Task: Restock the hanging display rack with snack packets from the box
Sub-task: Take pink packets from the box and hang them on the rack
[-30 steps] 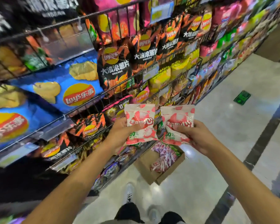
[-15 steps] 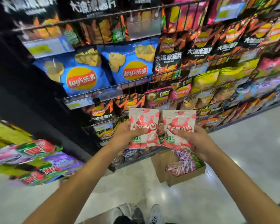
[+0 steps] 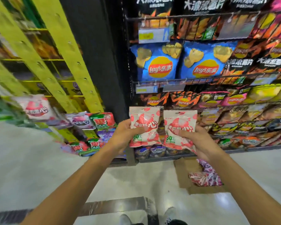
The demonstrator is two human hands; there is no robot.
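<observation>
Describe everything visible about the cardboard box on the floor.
The cardboard box is plain brown with its top open, and it sits on the pale glossy floor at the foot of the chip shelving. It lies below and just right of the right hand, whose forearm covers part of it. Inside lies a loose heap of pink, red and purple snack packets. Neither hand touches it.

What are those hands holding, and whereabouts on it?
Each holds one pink snack packet: left hand grips the left packet at its left edge, right hand the right packet mid-front.
</observation>
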